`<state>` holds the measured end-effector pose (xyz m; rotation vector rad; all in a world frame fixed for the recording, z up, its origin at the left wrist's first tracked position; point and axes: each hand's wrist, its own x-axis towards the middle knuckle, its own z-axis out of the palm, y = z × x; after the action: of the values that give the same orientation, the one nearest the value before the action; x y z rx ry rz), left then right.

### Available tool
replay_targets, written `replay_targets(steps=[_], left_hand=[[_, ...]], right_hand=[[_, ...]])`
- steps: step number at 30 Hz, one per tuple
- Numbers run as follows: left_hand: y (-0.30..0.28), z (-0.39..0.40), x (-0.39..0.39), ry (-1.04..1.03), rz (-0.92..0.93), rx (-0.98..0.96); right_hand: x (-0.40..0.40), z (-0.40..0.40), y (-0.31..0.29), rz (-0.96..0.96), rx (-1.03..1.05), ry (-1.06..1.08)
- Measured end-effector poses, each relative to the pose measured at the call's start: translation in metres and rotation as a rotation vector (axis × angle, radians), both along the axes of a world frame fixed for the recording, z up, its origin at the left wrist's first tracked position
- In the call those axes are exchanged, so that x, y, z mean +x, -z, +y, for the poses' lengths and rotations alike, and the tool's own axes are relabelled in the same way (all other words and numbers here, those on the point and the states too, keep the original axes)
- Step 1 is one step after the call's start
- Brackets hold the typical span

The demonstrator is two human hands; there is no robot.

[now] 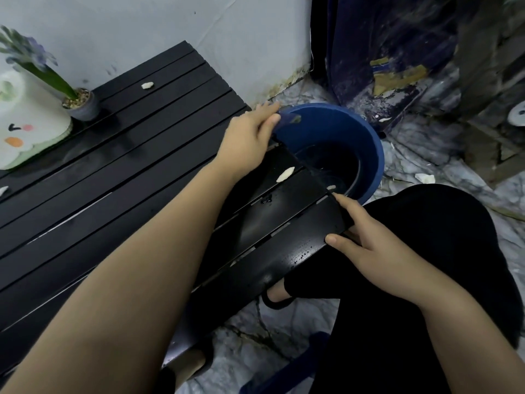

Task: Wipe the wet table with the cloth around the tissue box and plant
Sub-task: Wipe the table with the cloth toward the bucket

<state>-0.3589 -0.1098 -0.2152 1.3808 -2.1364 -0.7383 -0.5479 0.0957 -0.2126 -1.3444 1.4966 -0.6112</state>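
Nearest, on the near side of the bucket (369, 143), the right hand (377, 251) pinches one end of what looks like a dark cloth (339, 215); it looks soft, wet and limp, so best held by its ends; it runs along the table (113, 180) end; at the bucket's rim the left hand (250, 137) pinches the other end; plant (81, 105) and tissue box (31, 120) stand well left.

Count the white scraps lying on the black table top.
4 clearly on the table: one scrap near the wall, one by the left hand, one at the edge above the bucket, one at the frame's left edge. Arms may hide more.
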Motion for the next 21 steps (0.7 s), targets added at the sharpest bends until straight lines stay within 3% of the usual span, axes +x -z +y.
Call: replay_targets(steps=[4, 12, 16, 21], left_hand=[[-0.013, 0.01, 0.037, -0.23, 0.189, -0.039], [0.003, 0.097, 0.134, -0.59, -0.084, -0.059], [0.009, 0.135, 0.105, -0.53, -0.211, -0.071], [0.009, 0.138, 0.037, -0.154, -0.181, -0.136]], right_hand=[[0.0, -0.002, -0.003, -0.037, 0.009, -0.007], [0.003, -0.009, -0.004, -0.029, 0.002, -0.002], [0.004, -0.012, -0.002, -0.016, -0.008, -0.013], [0.008, -0.018, -0.002, 0.048, -0.001, -0.047]])
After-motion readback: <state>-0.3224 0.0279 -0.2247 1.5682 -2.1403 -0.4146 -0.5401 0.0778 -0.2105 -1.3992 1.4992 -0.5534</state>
